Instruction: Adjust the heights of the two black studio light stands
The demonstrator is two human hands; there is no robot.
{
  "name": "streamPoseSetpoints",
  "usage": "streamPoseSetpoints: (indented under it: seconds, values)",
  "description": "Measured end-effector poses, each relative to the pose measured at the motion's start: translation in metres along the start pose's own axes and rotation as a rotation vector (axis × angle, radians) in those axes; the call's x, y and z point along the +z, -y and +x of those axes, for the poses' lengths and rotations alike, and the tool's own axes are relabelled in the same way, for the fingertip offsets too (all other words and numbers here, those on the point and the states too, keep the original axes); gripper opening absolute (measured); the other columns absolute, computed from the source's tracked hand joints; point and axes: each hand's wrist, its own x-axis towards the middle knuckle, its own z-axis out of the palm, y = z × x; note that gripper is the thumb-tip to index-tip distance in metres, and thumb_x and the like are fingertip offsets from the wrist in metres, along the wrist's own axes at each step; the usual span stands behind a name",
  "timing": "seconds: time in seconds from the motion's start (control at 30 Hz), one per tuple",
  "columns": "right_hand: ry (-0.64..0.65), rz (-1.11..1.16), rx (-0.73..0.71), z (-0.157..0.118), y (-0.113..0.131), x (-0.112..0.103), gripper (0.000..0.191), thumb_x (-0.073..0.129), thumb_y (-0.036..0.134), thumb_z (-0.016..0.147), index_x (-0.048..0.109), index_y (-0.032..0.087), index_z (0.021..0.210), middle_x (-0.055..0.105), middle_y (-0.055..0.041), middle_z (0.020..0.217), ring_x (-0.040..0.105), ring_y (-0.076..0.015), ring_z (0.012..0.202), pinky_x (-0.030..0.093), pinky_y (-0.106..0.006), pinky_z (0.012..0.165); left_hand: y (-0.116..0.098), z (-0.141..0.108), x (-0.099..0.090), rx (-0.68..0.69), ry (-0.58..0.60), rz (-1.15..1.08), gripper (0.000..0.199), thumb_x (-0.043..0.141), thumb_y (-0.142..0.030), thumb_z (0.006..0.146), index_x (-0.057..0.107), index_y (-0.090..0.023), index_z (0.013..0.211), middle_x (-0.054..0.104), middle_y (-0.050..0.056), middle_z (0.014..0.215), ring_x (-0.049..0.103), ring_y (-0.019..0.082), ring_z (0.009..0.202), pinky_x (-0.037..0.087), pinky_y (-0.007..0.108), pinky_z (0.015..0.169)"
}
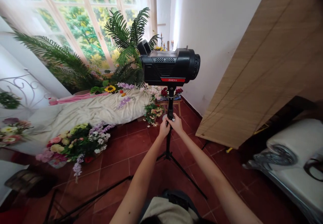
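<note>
A black studio light (171, 66) with a red ZHEYU label is mounted on top of a black light stand (168, 145). Both my hands meet at the upper pole, a little below the light. My left hand (164, 128) is closed around the pole from the left. From the right, my right hand (177, 123) grips the same spot, its fingers partly hidden behind the pole. Something small and white shows between the hands, too small to make out. The stand's legs are spread on the red tiled floor (136, 146).
A bed with a cream cover (83, 111) and a flower arrangement (75, 141) are on the left. Palm fronds (131, 32) rise before the window. On the right hangs a bamboo blind (247, 69), near a white cushioned seat (297, 150). Another stand's leg (101, 193) crosses the floor lower left.
</note>
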Motion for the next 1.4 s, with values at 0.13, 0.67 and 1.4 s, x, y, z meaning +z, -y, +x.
streamPoseSetpoints:
  seconds: [0.13, 0.67, 1.4]
  values:
    - [0.035, -0.047, -0.052, 0.006, 0.006, -0.004, 0.036, 0.065, 0.046, 0.073, 0.064, 0.018, 0.095, 0.071, -0.0073, 0.09, 0.063, -0.0226, 0.08, 0.047, -0.029, 0.072, 0.002, 0.0, -0.001, 0.0, 0.005, 0.004, 0.044, 0.054, -0.026, 0.085, 0.048, -0.015, 0.128, 0.066, 0.012, 0.112, 0.065, 0.021, 0.099, 0.051, 0.04, 0.094]
    - [-0.072, 0.179, -0.224, 0.075, 0.11, -0.026, 0.046, 0.073, 0.049, 0.068, 0.068, 0.015, 0.099, 0.072, -0.0057, 0.092, 0.066, -0.0209, 0.084, 0.052, -0.029, 0.076, -0.009, -0.001, -0.004, 0.041, -0.01, 0.007, 0.04, 0.055, -0.038, 0.087, 0.051, -0.019, 0.123, 0.064, 0.009, 0.114, 0.062, 0.019, 0.103, 0.048, 0.038, 0.095]
    - [-0.044, 0.028, -0.117, 0.042, 0.079, -0.017, 0.047, 0.071, 0.052, 0.067, 0.07, 0.013, 0.092, 0.071, -0.006, 0.082, 0.061, -0.0195, 0.07, 0.046, -0.026, 0.062, -0.016, 0.0, -0.009, 0.045, 0.007, -0.002, 0.037, 0.054, -0.038, 0.088, 0.052, -0.023, 0.122, 0.063, 0.008, 0.116, 0.06, 0.02, 0.108, 0.048, 0.037, 0.097]
